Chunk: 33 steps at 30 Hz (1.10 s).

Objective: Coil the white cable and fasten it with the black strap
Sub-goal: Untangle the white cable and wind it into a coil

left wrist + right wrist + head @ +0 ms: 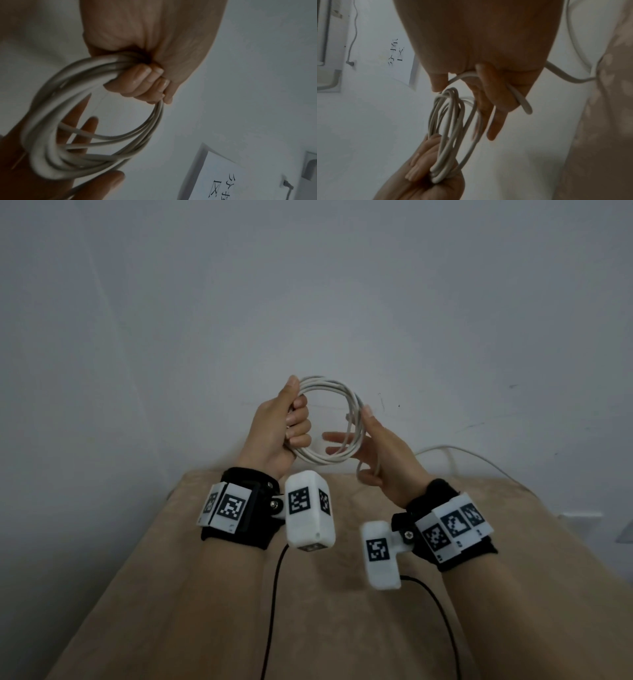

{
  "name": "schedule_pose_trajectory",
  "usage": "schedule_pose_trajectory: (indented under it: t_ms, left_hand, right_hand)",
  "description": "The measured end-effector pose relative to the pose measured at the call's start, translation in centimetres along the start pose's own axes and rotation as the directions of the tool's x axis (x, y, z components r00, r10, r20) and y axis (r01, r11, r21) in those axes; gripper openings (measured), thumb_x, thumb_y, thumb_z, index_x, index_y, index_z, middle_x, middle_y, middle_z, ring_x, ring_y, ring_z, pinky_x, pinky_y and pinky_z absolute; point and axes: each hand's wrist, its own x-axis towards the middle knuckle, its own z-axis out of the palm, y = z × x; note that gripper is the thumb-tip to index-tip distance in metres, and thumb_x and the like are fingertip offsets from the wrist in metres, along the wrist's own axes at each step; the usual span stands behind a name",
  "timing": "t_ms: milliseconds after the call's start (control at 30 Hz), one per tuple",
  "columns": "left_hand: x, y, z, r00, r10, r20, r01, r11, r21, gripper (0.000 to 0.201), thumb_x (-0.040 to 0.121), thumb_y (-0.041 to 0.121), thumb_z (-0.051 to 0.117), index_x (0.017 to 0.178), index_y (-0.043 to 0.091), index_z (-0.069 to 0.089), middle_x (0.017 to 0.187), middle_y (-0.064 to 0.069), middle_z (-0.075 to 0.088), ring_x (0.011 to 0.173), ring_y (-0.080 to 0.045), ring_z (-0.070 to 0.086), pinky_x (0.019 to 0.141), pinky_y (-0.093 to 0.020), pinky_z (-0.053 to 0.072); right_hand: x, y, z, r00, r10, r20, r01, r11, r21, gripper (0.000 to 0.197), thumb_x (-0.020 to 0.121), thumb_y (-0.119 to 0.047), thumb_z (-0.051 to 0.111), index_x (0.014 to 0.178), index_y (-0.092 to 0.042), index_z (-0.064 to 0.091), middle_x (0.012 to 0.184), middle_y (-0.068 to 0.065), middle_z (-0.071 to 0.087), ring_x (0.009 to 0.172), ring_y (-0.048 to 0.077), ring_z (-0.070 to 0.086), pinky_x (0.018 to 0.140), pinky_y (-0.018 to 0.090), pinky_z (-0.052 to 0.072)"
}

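Observation:
The white cable [325,381] is wound into a coil of several loops, held up in front of the wall. My left hand [287,426] grips the coil's left side, fingers curled round the bundle [42,148] and thumb along the top. My right hand [373,446] is at the coil's right side. Its forefingers are stretched out behind the loops, and its lower fingers are curled round the loose strand [522,100]. The uncoiled tail [445,447] runs off to the right and down behind the table. No black strap is in view.
A tan cloth-covered table [308,628] lies below my hands, against a pale wall. Two thin black wires [274,594] from the wrist cameras hang over it. A paper sign [223,182] with writing is fixed to the wall.

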Motion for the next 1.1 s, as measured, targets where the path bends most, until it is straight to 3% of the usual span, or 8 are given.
schedule_pose_trajectory:
  t_ms: [167,367,467,600,700,800,967,1100]
  left_hand:
    - [0.2,-0.3,0.1,1.000,-0.006,-0.008,0.006,0.999,-0.052,0.041,0.099,0.041,0.042,0.066,0.017,0.038,0.041,0.010,0.027,0.030,-0.001,0.021,0.029,-0.013,0.019]
    - [0.5,-1.3,0.4,0.999,-0.043,-0.023,0.039,0.989,-0.140,0.042,0.098,0.042,0.042,0.066,0.018,0.037,0.041,0.010,0.027,0.031,-0.002,0.022,0.030,-0.013,0.021]
    - [0.6,-1.7,0.6,0.996,-0.092,0.010,0.092,0.980,-0.178,0.043,0.099,0.044,0.039,0.065,0.018,0.035,0.040,0.009,0.028,0.030,-0.002,0.025,0.032,-0.014,0.027]
    - [0.5,-2.0,0.3,0.980,-0.172,0.100,0.189,0.961,-0.201,0.046,0.099,0.042,0.039,0.062,0.015,0.039,0.043,0.005,0.038,0.037,-0.009,0.045,0.050,-0.020,0.051]
    - [0.1,-2.1,-0.5,0.963,-0.219,0.159,0.232,0.970,-0.070,0.046,0.099,0.040,0.037,0.064,0.012,0.045,0.049,0.001,0.047,0.050,-0.015,0.057,0.072,-0.029,0.057]
    - [-0.1,-1.9,-1.5,0.960,-0.242,0.142,0.238,0.970,0.046,0.040,0.094,0.040,0.046,0.075,0.007,0.055,0.057,-0.003,0.055,0.059,-0.019,0.062,0.078,-0.034,0.058]
    - [-0.6,-1.3,-2.0,0.939,-0.301,0.170,0.256,0.936,0.243,0.043,0.079,0.047,0.057,0.081,0.004,0.063,0.055,-0.005,0.057,0.051,-0.018,0.058,0.064,-0.030,0.056]
    - [-0.7,-1.6,-1.3,0.884,-0.405,0.235,0.212,0.794,0.570,0.046,0.075,0.051,0.063,0.076,0.005,0.064,0.046,-0.001,0.046,0.042,-0.014,0.045,0.050,-0.026,0.043]
  right_hand:
    - [0.4,0.2,0.0,0.998,-0.057,0.001,0.056,0.982,0.181,0.041,0.096,-0.051,0.039,0.083,-0.017,0.058,0.080,0.003,0.073,0.082,0.018,0.063,0.051,0.023,0.036]
    - [0.6,0.4,0.3,0.992,-0.105,0.065,0.058,0.862,0.504,0.039,0.099,-0.040,0.036,0.080,-0.011,0.053,0.057,0.001,0.059,0.068,0.020,0.062,0.079,0.032,0.047]
    - [0.4,0.1,0.6,0.993,-0.111,0.051,0.063,0.822,0.565,0.039,0.101,-0.038,0.033,0.078,-0.011,0.049,0.047,-0.006,0.036,0.044,0.011,0.041,0.066,0.028,0.050]
    - [0.5,0.1,0.2,0.992,-0.125,0.014,0.092,0.796,0.599,0.039,0.101,-0.037,0.034,0.077,-0.011,0.050,0.044,-0.009,0.026,0.036,0.005,0.026,0.045,0.020,0.041]
    - [0.6,0.1,-0.5,0.992,-0.123,0.006,0.098,0.820,0.564,0.039,0.101,-0.037,0.034,0.076,-0.011,0.049,0.043,-0.011,0.025,0.034,0.004,0.022,0.039,0.018,0.031]
    - [0.6,0.1,-1.1,0.995,-0.088,0.040,0.057,0.871,0.488,0.038,0.100,-0.037,0.037,0.075,-0.011,0.049,0.042,-0.011,0.024,0.033,0.004,0.020,0.037,0.018,0.027]
    - [0.4,-0.2,-2.1,0.982,0.048,0.182,-0.089,0.971,0.222,0.038,0.100,-0.033,0.038,0.071,-0.011,0.048,0.042,-0.010,0.023,0.031,0.004,0.018,0.034,0.018,0.018]
    - [-0.3,-0.5,-1.6,0.971,0.109,0.214,-0.080,0.987,-0.137,0.037,0.098,-0.028,0.042,0.066,-0.010,0.048,0.045,-0.007,0.021,0.036,0.007,0.014,0.037,0.020,0.013]
